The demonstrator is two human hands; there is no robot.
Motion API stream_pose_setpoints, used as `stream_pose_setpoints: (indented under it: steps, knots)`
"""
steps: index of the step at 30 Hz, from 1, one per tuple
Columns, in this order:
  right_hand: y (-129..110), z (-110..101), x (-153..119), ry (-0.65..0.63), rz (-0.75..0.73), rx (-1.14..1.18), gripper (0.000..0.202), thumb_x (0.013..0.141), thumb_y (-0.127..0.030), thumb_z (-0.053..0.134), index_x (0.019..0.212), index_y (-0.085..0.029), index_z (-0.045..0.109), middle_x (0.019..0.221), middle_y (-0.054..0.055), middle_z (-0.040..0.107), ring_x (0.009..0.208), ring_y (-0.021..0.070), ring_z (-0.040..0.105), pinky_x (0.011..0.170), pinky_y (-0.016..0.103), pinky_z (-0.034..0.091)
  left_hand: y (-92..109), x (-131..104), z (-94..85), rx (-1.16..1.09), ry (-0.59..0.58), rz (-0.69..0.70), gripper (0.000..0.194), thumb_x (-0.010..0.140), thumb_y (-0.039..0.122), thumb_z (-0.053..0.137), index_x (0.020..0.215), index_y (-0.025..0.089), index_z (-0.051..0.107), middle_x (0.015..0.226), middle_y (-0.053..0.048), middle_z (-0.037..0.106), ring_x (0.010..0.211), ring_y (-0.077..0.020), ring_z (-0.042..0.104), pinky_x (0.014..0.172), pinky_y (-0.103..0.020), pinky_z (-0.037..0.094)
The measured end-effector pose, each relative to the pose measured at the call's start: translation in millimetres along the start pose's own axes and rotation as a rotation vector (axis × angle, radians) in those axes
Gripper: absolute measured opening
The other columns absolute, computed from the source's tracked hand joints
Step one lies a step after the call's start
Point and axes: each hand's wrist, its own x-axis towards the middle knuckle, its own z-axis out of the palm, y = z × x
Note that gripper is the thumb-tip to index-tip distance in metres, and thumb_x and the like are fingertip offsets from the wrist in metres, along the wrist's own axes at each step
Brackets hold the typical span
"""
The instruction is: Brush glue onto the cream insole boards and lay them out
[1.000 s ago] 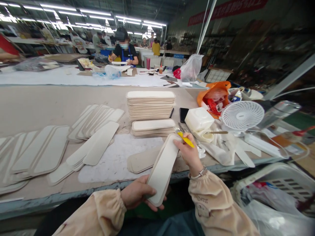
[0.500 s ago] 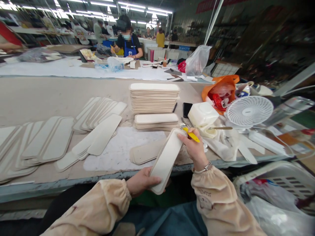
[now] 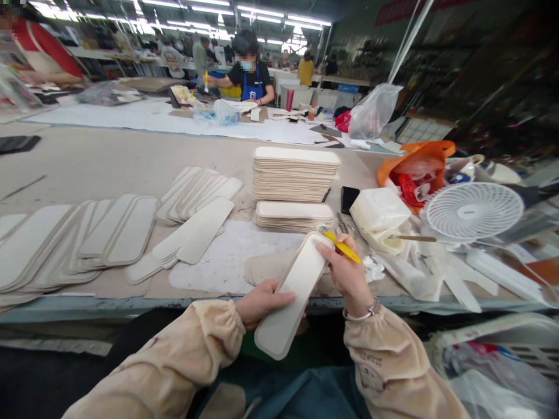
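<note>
1. Clock positions are taken from the held panel [image 3: 283,311], a long white piece with rounded corners, tilted in front of the wearer at the table [image 3: 100,154] edge.
2. The left hand [image 3: 264,302] grips the panel's side, thumb pressed on its face.
3. The right hand [image 3: 347,270] pinches the upper end and also clasps a yellow-handled tool [image 3: 348,251].
4. At 12 o'clock stand two neat stacks, the shorter stack [image 3: 293,210] in front of the taller stack [image 3: 297,174].
5. Around 10 o'clock, fanned panels [image 3: 205,230] overlap a white sheet [image 3: 213,270].
6. A black phone [image 3: 350,199] lies at 1 o'clock; a white container [image 3: 382,209], white fan [image 3: 476,212] and orange bag [image 3: 445,149] crowd 2 o'clock.
7. Beyond, a white-covered table [image 3: 170,122] crosses the room; a co-worker in a blue apron [image 3: 252,87] is near 12 o'clock, a red sleeve [image 3: 56,49] between 10 and 11.
8. Overhead, strip lights [image 3: 286,23] run above the dim hall.
</note>
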Motion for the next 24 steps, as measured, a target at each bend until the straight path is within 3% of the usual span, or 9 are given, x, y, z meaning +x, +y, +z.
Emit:
stream_pose_setpoints:
  steps: [3, 12, 24]
  knots:
    - [2.4, 9.4, -4.7, -0.017, 0.003, 0.049, 0.045, 0.064, -0.034, 0.080, 0.087, -0.026, 0.041, 0.074, -0.007, 0.051, 0.062, 0.0131, 0.051, 0.055, 0.026, 0.042, -0.6, 2.1, -2.3, 0.023, 0.104, 0.013, 0.042, 0.070, 0.043, 0.076, 0.098, 0.014, 0.064, 0.079, -0.009, 0.071, 0.066, -0.0178, 0.067, 0.058, -0.026, 0.052]
    - [10.7, 22.9, -28.4, -0.090, 0.031, 0.075, 0.047, 0.065, -0.029, 0.080, 0.089, -0.026, 0.040, 0.083, -0.004, 0.055, 0.074, 0.0155, 0.057, 0.065, 0.030, 0.050, 2.9, -0.9, 1.8, 0.040, 0.253, 0.113, 0.044, 0.065, 0.044, 0.080, 0.093, 0.013, 0.067, 0.070, -0.005, 0.069, 0.055, -0.0137, 0.061, 0.052, -0.024, 0.046]
    - [10.9, 17.1, -15.7, 0.029, 0.025, 0.145, 0.046, 0.065, -0.028, 0.080, 0.087, -0.028, 0.040, 0.072, -0.008, 0.048, 0.061, 0.0124, 0.051, 0.056, 0.025, 0.043, -2.7, 1.7, 5.6, 0.145, 0.291, 0.075, 0.048, 0.059, 0.042, 0.083, 0.092, 0.011, 0.067, 0.076, -0.007, 0.071, 0.062, -0.0175, 0.064, 0.058, -0.028, 0.050]
